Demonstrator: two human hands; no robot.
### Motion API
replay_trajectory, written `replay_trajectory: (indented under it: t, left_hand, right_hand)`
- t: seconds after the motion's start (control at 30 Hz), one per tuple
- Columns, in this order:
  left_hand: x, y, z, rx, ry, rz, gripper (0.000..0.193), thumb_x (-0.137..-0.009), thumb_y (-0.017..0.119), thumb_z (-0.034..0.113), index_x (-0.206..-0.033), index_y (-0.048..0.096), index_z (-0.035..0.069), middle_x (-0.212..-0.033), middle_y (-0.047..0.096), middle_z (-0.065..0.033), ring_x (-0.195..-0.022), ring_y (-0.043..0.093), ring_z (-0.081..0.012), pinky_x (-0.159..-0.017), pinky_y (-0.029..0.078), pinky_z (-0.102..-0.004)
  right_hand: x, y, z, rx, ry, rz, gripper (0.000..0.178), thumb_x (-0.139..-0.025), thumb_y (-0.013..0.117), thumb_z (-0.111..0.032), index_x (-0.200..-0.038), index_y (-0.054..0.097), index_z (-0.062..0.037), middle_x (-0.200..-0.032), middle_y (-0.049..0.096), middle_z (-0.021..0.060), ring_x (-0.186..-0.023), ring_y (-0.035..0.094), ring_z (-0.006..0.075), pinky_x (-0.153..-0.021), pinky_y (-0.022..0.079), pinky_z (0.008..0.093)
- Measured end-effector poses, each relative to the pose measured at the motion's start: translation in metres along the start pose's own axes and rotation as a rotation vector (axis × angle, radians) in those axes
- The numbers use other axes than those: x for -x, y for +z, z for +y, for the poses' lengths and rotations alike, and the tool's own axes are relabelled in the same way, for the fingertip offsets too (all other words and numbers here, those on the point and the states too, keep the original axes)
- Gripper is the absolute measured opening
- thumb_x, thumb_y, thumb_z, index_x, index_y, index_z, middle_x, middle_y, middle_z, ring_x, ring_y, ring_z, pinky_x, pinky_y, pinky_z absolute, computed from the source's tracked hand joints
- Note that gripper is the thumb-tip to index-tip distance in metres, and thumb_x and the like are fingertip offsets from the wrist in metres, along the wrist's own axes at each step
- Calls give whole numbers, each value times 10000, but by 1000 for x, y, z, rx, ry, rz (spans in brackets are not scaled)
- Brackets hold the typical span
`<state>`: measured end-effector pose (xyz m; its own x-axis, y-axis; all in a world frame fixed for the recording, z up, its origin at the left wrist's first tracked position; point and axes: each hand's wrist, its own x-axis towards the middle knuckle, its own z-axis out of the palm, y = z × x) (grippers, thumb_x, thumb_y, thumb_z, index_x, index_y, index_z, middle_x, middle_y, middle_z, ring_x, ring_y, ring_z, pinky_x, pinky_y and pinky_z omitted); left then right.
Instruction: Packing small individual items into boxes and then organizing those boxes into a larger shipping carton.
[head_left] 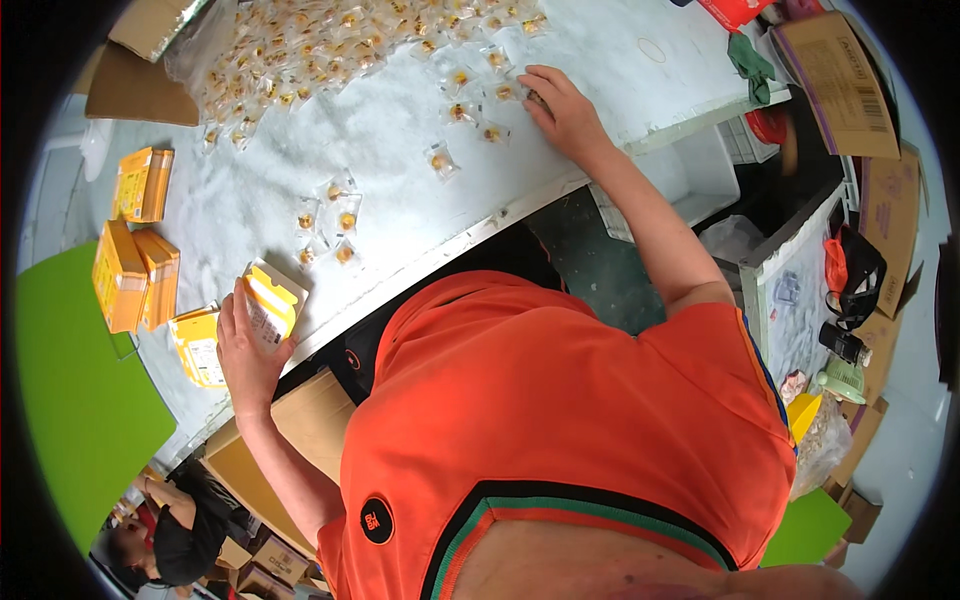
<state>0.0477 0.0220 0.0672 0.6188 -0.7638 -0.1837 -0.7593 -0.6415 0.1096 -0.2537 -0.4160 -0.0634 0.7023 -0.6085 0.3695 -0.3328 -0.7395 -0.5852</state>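
My left hand [248, 350] is closed around a small yellow cardboard box [275, 300] near the table's front edge. The box tilts, with its flap raised and its pale inside partly showing. Farther right, the bent fingers of my right hand [568, 115] pinch what looks like a small clear packet [537, 100], mostly hidden. Beside those fingers lie several loose clear packets [460, 112], each with a round yellow-brown piece inside. Another small group of packets [346, 222] rests between my hands. A large heap of the same packets [300, 50] spreads across the far side.
Stacks of flat yellow cartons [120, 275] stand at the left, beside another yellow carton [200, 345]. An open brown box [140, 95] borders the heap. White plastic bins [690, 180] sit below the table's right end. Another person [180, 530] is at the lower left.
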Motion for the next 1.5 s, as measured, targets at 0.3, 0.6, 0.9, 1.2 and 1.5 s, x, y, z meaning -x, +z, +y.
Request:
replay_trajectory:
  t: [0.3, 0.6, 0.9, 1.2, 1.5]
  left_hand:
    - [3, 3, -4, -23, -14, -10, 1099, -662, 897, 124, -1599, 324, 160, -1515, 468, -183, -1394, 457, -380, -1137, 413, -506]
    - [3, 3, -5, -13, -14, 5, 1089, -669, 890, 140, -1600, 326, 168, -1504, 477, -170, -1388, 463, -378, -1131, 414, -514]
    - [6, 6, -7, -45, -22, 11, 1095, -668, 896, 155, -1600, 323, 164, -1509, 471, -171, -1389, 460, -379, -1128, 415, -516]
    - [5, 5, -8, -31, -4, 3, 1085, -677, 890, 149, -1601, 321, 166, -1515, 464, -168, -1390, 458, -385, -1120, 419, -521]
    - [2, 6, -7, -44, 28, 8, 1072, -665, 892, 153, -1587, 346, 133, -1495, 487, -197, -1371, 476, -393, -1117, 425, -496]
  right_hand:
    - [-1, -3, -18, 140, -208, 149, 298, -870, 728, -90, -1161, 668, -62, -1282, 632, 118, -1225, 585, 353, -1034, 492, 459]
    - [-3, 37, -52, 265, -336, 96, 297, -870, 731, -130, -1159, 666, -101, -1248, 648, 61, -1260, 587, 284, -1135, 370, 615]
    - [8, 37, -69, 142, -306, 57, 325, -904, 715, -123, -1224, 676, -85, -1262, 662, 93, -1293, 570, 301, -1163, 346, 578]
    - [20, 30, -49, 52, -202, 63, 339, -888, 719, -121, -1217, 669, -54, -1298, 626, 124, -1208, 589, 347, -1067, 450, 514]
    - [28, 45, -62, -270, 15, 247, 337, -928, 676, -90, -1262, 650, -53, -1336, 608, 173, -1227, 587, 352, -1031, 474, 416]
